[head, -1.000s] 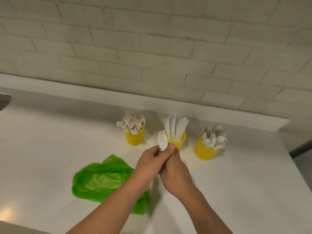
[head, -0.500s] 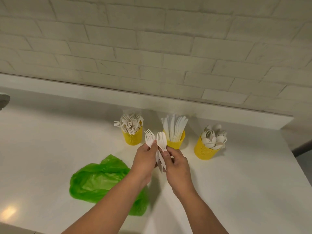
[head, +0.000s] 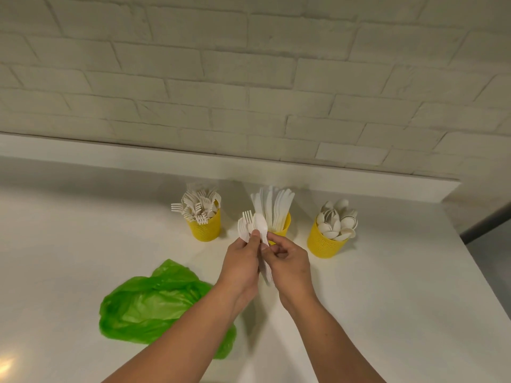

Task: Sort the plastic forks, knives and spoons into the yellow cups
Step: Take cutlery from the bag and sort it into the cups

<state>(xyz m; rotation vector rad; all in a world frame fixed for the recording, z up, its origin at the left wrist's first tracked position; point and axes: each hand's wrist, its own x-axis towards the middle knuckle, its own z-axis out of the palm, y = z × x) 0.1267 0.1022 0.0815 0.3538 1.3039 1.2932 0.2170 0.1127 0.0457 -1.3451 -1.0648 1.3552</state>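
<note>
Left hand [head: 240, 261] and right hand [head: 290, 264]: together, both pinching an upright bundle [head: 253, 226] of forks and a spoon, heads toward the counter's [head: 83, 244] back edge. Spoon cup [head: 326, 241]: back right, nearer the right hand; fork cup [head: 206, 229]: back left, nearer the left.

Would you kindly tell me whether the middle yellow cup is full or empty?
Full: the middle yellow cup is packed with white knives standing upright above its rim.

A crumpled green plastic bag [head: 154, 305] lies on the white counter [head: 69, 244] below a pale brick wall [head: 249, 78].
</note>
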